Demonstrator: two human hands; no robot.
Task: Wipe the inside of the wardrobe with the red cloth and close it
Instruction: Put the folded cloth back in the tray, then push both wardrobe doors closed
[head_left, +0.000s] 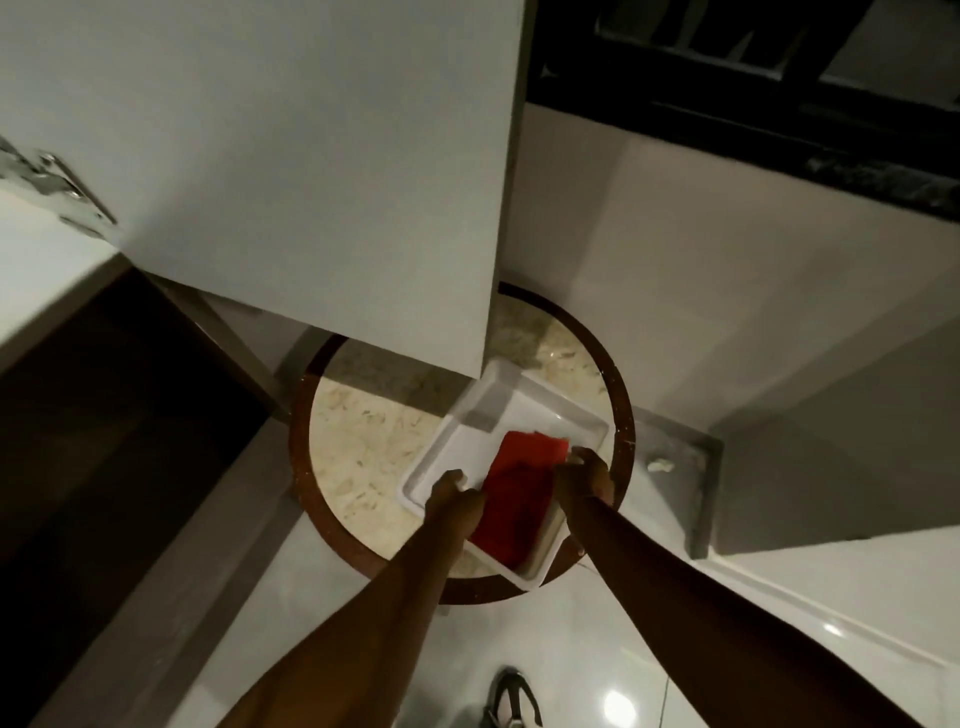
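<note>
I am reaching both arms down to the white tray (550, 410) on the round counter (363, 441). My left hand (454, 496) is curling its fingers on the tray's rim, and my right hand (584, 478) is pinching the red cloth (514, 493) edge.

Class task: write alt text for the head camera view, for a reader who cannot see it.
Seen from above, two bare hands, left hand and right hand, reach into a white tray holding a folded red cloth. The tray sits on a round marble-topped table, partly under an open white wardrobe door.
</note>
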